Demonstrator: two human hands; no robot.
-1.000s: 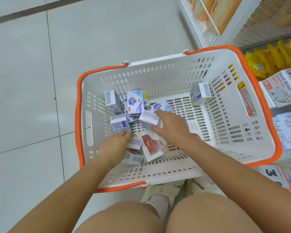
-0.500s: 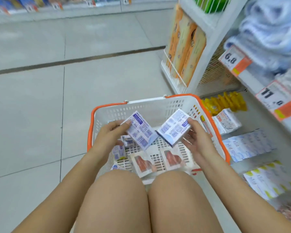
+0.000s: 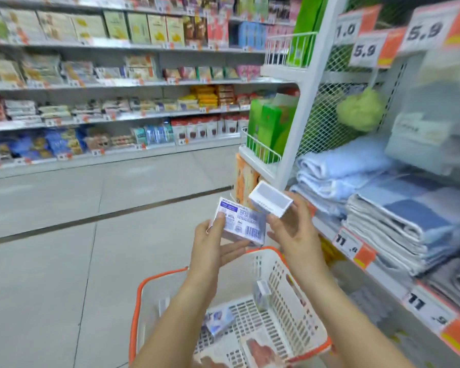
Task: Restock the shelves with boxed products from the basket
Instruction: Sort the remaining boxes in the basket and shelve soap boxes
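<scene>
My left hand (image 3: 218,245) holds a white and blue box (image 3: 243,225), barcode side up, with the thumb on its left end and the fingers beneath. My right hand (image 3: 292,227) grips a second white box (image 3: 271,201) just right of and above the first. Both boxes are raised over the white basket with the orange rim (image 3: 298,322), which stands on the floor below. Several more boxes lie in the basket, among them a blue and white one (image 3: 219,321) and one with a red picture (image 3: 260,349).
A white shelf unit (image 3: 377,266) stands close on the right, with folded towels (image 3: 414,216), orange price tags (image 3: 353,248) and green packs in wire racks (image 3: 266,134). Stocked shelves (image 3: 112,83) run along the far side of a tiled aisle (image 3: 64,235).
My head has tilted up from the basket to the shelves. Both hands have lifted one box each out of the basket and hold them higher, closer together.
</scene>
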